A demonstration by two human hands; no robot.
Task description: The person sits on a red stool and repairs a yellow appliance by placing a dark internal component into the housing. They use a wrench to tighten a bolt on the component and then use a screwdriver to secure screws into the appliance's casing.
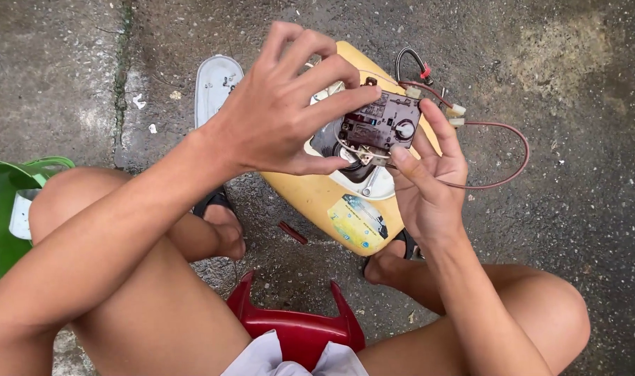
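A dark switch module (381, 127) is pinched between the right hand (429, 177) grip and the left hand (283, 111) grip, above a yellow housing (331, 202).

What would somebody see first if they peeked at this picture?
First, the two hands in the middle: the left hand and right hand hold a small dark switch box between them. Reddish wires loop out to its right over the concrete ground. Just beneath lies a yellow appliance housing.
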